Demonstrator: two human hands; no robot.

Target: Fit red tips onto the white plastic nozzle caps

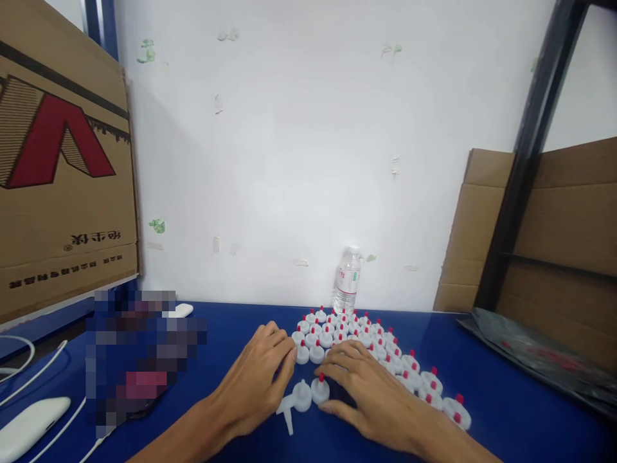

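Note:
My left hand (263,373) is closed, its thumb and fingertips drawn together beside the front left of a group of white caps with red tips (301,352). Whatever those fingers hold, if anything, is hidden. My right hand (364,389) has its thumb and index finger apart around a white cap with a red tip (321,390), close to its edge; the other fingers reach over the caps behind. Between my hands sits a white cap without a red tip (302,396). Just left of it lies a translucent white T-shaped piece (288,409).
A clear water bottle (347,281) stands against the wall behind the caps. White cables (45,370) and a white device (33,424) lie at left, near a pixelated area. A large cardboard box (67,212) rises at left; dark plastic bags (535,360) lie at right.

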